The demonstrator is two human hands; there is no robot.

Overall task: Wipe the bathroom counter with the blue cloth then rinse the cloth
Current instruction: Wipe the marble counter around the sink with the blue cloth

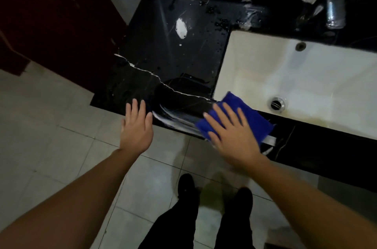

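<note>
Down at the near edge of the black counter (173, 61), the right hand (230, 134) presses the blue cloth (244, 114) flat, fingers straight and slightly apart, just left of the white sink (306, 77). Further left, the left hand (136, 128) hovers open over the counter's edge, fingers straight and close together.

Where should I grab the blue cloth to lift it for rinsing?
Probably pinch the far corner of the blue cloth, which juts over the sink rim, coming from the basin side. The right hand lies flat on its near half.
</note>
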